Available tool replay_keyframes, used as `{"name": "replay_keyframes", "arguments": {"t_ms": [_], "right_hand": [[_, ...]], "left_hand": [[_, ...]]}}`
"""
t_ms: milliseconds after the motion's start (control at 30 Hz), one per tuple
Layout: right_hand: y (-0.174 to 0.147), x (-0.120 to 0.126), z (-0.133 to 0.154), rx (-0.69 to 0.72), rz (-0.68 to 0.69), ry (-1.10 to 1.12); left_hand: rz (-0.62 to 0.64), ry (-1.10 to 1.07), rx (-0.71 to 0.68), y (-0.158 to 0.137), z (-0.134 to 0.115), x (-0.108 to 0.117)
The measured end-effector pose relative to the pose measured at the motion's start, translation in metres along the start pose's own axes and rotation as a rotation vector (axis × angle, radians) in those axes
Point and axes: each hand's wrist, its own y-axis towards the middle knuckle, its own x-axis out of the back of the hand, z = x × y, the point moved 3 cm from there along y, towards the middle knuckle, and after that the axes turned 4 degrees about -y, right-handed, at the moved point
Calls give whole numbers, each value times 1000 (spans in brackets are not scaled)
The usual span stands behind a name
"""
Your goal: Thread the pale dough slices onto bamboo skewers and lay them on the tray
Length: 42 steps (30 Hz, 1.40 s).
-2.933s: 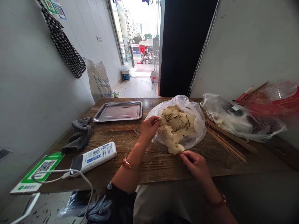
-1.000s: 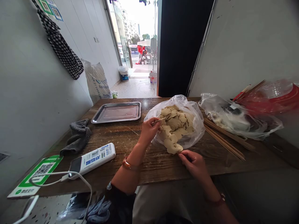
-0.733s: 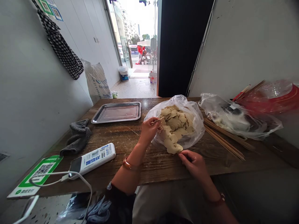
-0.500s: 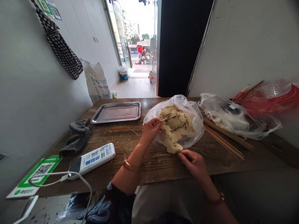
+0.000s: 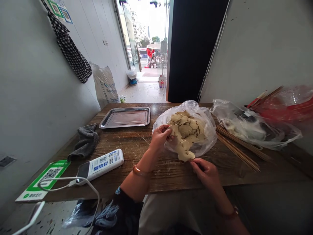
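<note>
My left hand [image 5: 160, 138] pinches a thin pale-yellow slice [image 5: 175, 131] between thumb and fingertips. Below it runs a row of overlapping slices [image 5: 184, 152], apparently threaded on a skewer that they mostly hide. At the row's near end, the fingertips of my right hand [image 5: 207, 170] are closed on what seems to be the skewer's end. Behind the row, a heap of the same slices [image 5: 187, 126] fills an open clear plastic bag [image 5: 209, 142]. Loose bamboo skewers [image 5: 238, 152] lie to the right of the bag.
A metal tray [image 5: 125, 118] sits at the table's far left. Nearer are a dark grey cloth [image 5: 84, 143], a white power bank [image 5: 105, 164] with a cable, and a green QR card [image 5: 46, 179]. More plastic bags [image 5: 256, 127] crowd the right side.
The slice in my left hand has turned from nearly edge-on to show its broad face, close to the row's upper end. My right hand keeps its hold. The view has shifted slightly left.
</note>
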Motion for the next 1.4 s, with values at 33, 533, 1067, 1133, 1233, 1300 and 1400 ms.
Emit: {"name": "replay_keyframes", "arguments": {"t_ms": [33,533,1067,1133,1233,1300,1400], "right_hand": [[0,0,-1,-2,-2,-3],[-2,2,0,16,-46,18],[-1,3,6,-18,-22,16],[-1,2,5,-23,-20,11],[-1,2,4,-26,-20,-5],[-1,2,2,-26,-22,-13],[-1,2,1,-22,-16,-9]], "left_hand": [[4,-16,11,0,0,0],[19,-91,103,0,4,1],[18,-2,-5,-1,3,-2],[23,27,-38,-3,0,-3],[14,95,-99,-3,-3,-4],[-3,160,-137,-3,-4,-3],[-16,290,-199,0,-5,-1]]}}
